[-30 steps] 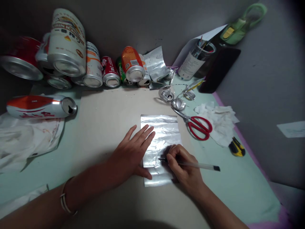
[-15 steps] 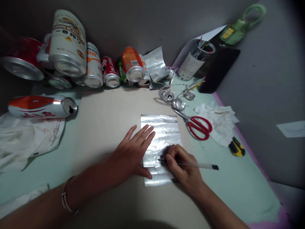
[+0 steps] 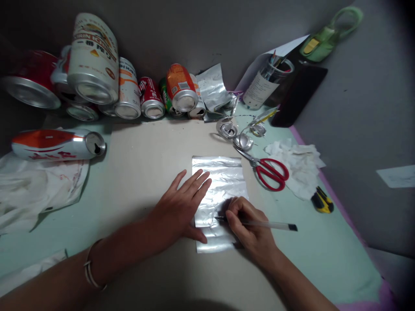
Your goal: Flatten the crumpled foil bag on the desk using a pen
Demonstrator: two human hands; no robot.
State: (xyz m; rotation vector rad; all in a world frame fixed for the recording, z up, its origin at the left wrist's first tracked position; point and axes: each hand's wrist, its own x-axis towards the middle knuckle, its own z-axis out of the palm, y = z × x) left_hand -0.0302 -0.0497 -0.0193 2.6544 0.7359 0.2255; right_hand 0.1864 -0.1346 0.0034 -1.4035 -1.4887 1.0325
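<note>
A creased silver metal sheet [image 3: 223,172] lies on the beige board [image 3: 145,151] in front of me. My left hand [image 3: 181,203] rests with fingers spread over the sheet's left edge, its thumb near the lower left corner. In my right hand [image 3: 251,224] is a pen [image 3: 272,224] with a clear barrel and a dark end, pinched between thumb and fingers. The pen's tip meets the sheet near its middle. Just right of the sheet are red-handled scissors [image 3: 270,172], blades pointing up and left.
Several drink cans [image 3: 126,95] line the back left, and another can [image 3: 58,144] lies sideways. Cut can ends [image 3: 243,140] sit beyond the scissors. On the right are crumpled tissue [image 3: 295,166], a yellow-black cutter [image 3: 322,201], a pen cup [image 3: 262,88] and a dark phone-like slab [image 3: 300,97].
Almost nothing differs. The view has shifted very slightly; both hands, the pen and the sheet keep their places.
</note>
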